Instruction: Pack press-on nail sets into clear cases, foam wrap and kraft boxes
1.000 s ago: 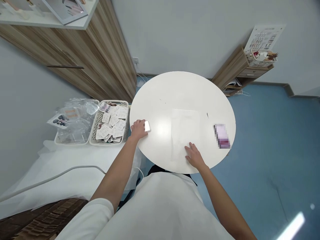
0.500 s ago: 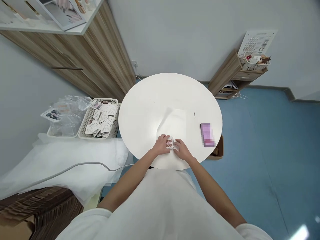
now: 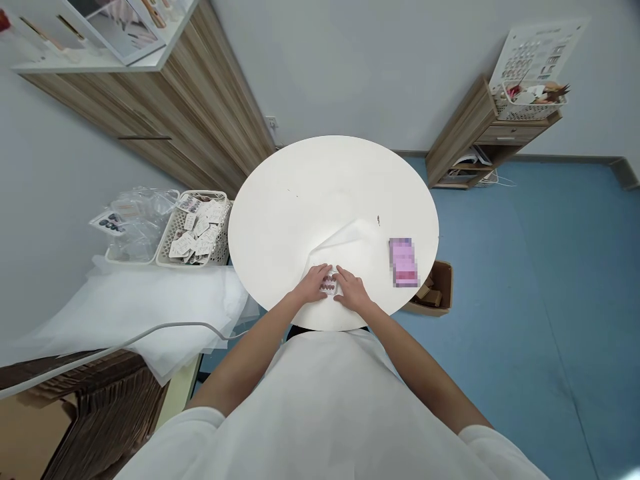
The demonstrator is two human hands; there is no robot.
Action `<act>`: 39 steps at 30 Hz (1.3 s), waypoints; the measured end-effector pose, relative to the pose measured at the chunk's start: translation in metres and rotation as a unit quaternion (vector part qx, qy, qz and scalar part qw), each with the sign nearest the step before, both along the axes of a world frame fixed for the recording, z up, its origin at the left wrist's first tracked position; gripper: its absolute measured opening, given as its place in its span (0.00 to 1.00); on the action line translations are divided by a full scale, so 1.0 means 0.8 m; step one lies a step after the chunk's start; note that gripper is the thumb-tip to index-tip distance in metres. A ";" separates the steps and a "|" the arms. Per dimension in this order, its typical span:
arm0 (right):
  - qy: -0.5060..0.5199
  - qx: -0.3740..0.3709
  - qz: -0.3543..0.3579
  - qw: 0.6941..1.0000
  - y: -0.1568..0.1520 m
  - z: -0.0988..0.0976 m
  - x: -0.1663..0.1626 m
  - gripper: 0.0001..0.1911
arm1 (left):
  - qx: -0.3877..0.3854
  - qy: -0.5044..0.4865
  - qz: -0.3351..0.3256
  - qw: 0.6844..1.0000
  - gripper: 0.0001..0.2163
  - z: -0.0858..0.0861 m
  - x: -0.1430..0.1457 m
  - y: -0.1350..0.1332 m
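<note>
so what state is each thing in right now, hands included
small case: between the hands, dark pieces in rows; open or shut unclear
left hand: touching the case's left side
right hand: touching the case's right side
white sheet: rumpled, not flat
card basket: heaped with cards
bag basket: heaped with clear bags
cardboard box: open, brown pieces inside
drawer: shut
purple item: pixelated, state unclear

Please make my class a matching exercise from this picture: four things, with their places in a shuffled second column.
Things
1. Small pack of dark ovals
2. Pixelated purple item
3. Cardboard box
4. Basket of white cards

Places
A. Partly hidden by the round table's right edge
B. Between the left hand and right hand
C. Left of the table
D. On the tabletop, right of both hands

Pairs: 1-B, 2-D, 3-A, 4-C
</note>
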State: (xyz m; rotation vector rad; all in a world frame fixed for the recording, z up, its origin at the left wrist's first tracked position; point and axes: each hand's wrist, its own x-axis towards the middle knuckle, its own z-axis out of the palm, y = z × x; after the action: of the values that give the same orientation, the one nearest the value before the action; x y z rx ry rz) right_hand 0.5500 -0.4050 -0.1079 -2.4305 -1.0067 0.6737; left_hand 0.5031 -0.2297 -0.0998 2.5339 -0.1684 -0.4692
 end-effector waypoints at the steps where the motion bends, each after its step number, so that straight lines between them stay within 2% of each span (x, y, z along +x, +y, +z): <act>1: -0.009 -0.013 0.010 1.000 0.004 0.000 0.001 0.27 | 0.001 0.000 -0.005 1.000 0.41 -0.001 0.000 0.003; 8: -0.055 -0.044 0.028 0.997 0.017 0.004 0.004 0.22 | 0.110 0.006 -0.059 0.992 0.51 0.001 0.004 0.037; 14: -0.081 -0.039 0.006 0.996 0.018 0.011 0.002 0.21 | 0.175 0.015 -0.031 0.984 0.49 0.006 -0.008 0.044; 17: -0.086 -0.038 0.005 0.996 0.018 0.011 0.004 0.20 | 0.186 0.021 0.008 0.982 0.49 0.005 -0.022 0.043; 21: -0.079 -0.036 0.037 0.996 0.022 0.010 0.005 0.20 | 0.177 0.023 0.056 0.982 0.49 0.000 -0.042 0.044; 28: -0.090 -0.050 0.060 0.993 0.031 0.011 0.002 0.21 | 0.163 -0.001 0.068 0.984 0.50 -0.001 -0.061 0.057; 30: -0.091 -0.062 0.058 0.992 0.032 0.012 0.001 0.21 | 0.155 -0.033 0.038 0.987 0.48 0.002 -0.060 0.061; 34: -0.096 -0.059 0.045 0.993 0.030 0.022 -0.009 0.24 | 0.110 -0.075 -0.081 0.988 0.38 0.007 -0.052 0.062; 36: -0.102 -0.038 0.050 0.993 0.024 0.028 -0.022 0.26 | 0.098 -0.074 -0.107 0.987 0.33 0.006 -0.049 0.062; 39: -0.108 -0.019 0.068 0.992 0.006 0.026 -0.048 0.26 | 0.090 -0.074 -0.119 0.986 0.33 0.003 -0.046 0.064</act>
State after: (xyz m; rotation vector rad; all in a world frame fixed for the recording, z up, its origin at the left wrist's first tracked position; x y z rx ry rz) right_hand 0.5115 -0.4001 -0.0869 -2.5262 -1.2661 0.4830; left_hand 0.4664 -0.1787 -0.0977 2.7400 -0.5105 -0.4035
